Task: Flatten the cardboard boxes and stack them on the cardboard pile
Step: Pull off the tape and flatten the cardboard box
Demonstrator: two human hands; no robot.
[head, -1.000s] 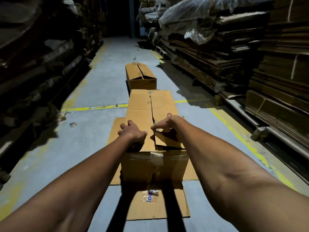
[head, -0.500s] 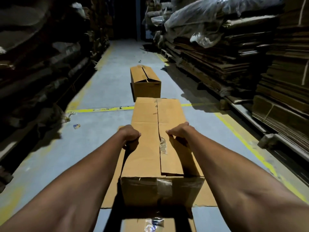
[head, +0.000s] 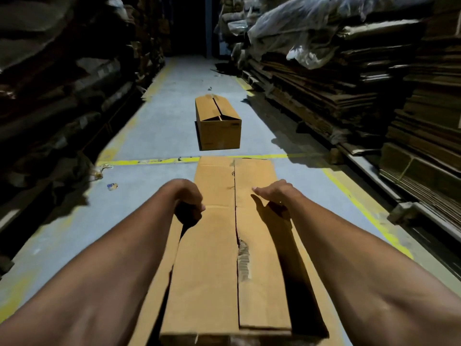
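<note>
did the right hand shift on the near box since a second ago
Yes. The right hand has left the center seam of the near box and moved outward toward its right edge.

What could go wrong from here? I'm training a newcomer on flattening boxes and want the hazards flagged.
The near box has a torn centre seam; it may rip further instead of folding.

The left hand grips the box's left edge while the right hand lies open on top, so the box could twist sideways.

A second box stands on the aisle floor just ahead, a trip hazard in dim light.
</note>
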